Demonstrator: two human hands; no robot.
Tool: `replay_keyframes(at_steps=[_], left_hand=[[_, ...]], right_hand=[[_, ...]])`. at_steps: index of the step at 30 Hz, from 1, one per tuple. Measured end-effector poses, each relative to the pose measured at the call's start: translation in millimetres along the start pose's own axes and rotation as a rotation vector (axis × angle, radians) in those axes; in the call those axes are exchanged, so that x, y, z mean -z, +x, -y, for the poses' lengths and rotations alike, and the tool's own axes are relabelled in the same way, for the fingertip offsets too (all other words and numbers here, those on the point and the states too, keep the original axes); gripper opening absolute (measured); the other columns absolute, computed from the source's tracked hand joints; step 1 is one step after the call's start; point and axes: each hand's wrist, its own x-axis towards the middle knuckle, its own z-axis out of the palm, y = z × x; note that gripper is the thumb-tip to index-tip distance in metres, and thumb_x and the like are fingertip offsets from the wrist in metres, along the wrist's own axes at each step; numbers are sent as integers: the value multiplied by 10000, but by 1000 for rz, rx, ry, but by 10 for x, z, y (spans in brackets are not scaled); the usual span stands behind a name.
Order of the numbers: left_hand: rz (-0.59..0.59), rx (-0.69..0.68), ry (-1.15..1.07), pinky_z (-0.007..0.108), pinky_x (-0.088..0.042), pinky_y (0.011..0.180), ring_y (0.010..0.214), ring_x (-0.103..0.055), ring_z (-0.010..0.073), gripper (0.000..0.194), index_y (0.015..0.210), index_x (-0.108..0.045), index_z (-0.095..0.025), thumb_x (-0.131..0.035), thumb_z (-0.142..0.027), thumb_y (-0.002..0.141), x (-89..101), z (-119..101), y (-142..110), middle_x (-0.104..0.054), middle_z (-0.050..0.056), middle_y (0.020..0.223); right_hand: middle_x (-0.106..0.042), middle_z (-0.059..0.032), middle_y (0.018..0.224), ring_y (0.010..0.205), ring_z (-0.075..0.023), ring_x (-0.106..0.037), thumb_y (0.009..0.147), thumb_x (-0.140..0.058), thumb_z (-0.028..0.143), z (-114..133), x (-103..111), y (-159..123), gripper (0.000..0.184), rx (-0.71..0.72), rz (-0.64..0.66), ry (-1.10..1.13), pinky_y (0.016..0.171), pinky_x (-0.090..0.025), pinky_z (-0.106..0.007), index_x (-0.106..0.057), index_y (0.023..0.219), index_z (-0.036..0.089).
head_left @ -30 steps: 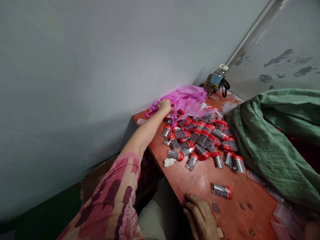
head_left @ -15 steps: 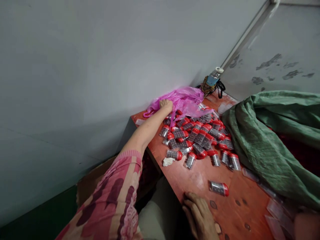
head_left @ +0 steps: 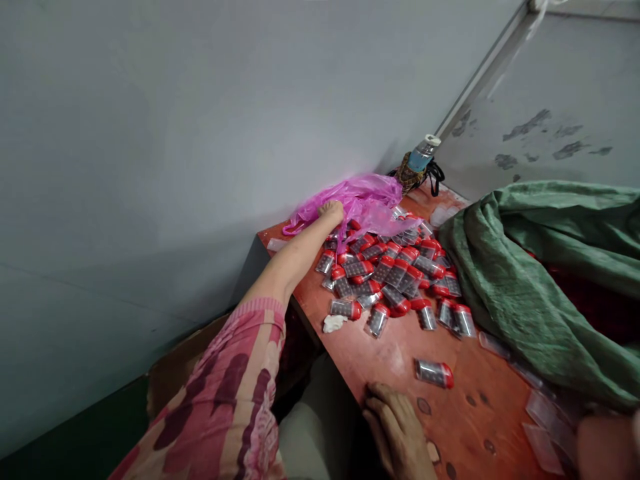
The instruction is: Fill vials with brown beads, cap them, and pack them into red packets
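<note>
My left hand [head_left: 331, 210] is stretched far out to the back of the red table [head_left: 400, 353] and is closed on the edge of a pink plastic bag [head_left: 367, 200]. Beside it lies a heap of small clear vials with red caps [head_left: 395, 273], some partly under the bag. One vial [head_left: 433, 373] lies apart, nearer to me. My right hand [head_left: 397, 430] rests flat on the table's near edge, fingers together, holding nothing.
A crumpled green cloth [head_left: 540, 280] covers the table's right side. A bottle in a woven holder [head_left: 417, 163] stands in the wall corner. Small clear bags [head_left: 543, 433] lie at the front right. A white scrap [head_left: 331, 323] sits by the left edge.
My left hand stays closed on the pink bag and my right hand stays on the table edge. The view has drifted a little; nothing else visibly moved.
</note>
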Motion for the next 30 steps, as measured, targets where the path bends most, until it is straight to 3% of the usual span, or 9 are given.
replay_keyframes(at_steps=[7, 12, 20, 24, 30], left_hand=[[17, 25, 94, 283, -450, 681, 820, -633, 222, 250, 785, -691, -171, -722, -250, 550, 153, 230, 42, -689, 79, 855], [-95, -27, 20, 240, -418, 651, 814, -617, 176, 305, 884, -693, -224, -688, -320, 594, 366, 369, 55, -688, 24, 877], [-212, -99, -189, 207, -360, 559, 630, -550, 130, 244, 778, -699, -155, -676, -309, 590, 650, 537, -26, -637, -6, 663], [-299, -190, -352, 194, -357, 557, 624, -527, 116, 251, 777, -688, -133, -650, -322, 616, 734, 591, -199, -615, -21, 647], [-408, -262, -477, 194, -350, 541, 587, -508, 102, 264, 711, -677, -140, -667, -385, 611, 884, 674, -691, -576, -36, 587]], right_hand=[[-659, -89, 985, 891, -196, -639, 841, -525, 197, -19, 8, -5, 165, -1, -2, 8, 721, -542, -309, -587, 994, 194], [-649, -101, 1003, 909, -199, -631, 835, -536, 190, -18, 0, -37, 180, -11, 11, 14, 728, -538, -314, -584, 1008, 181], [-651, -88, 992, 900, -194, -635, 842, -522, 201, -12, -29, -62, 163, -19, 1, -1, 732, -541, -322, -582, 994, 199], [-649, -89, 979, 878, -192, -636, 844, -517, 196, -5, -35, -52, 146, -16, -20, -1, 718, -541, -323, -577, 977, 200], [-637, -89, 993, 900, -197, -622, 841, -524, 193, -9, -38, -54, 160, -6, -5, -10, 736, -534, -337, -572, 993, 198]])
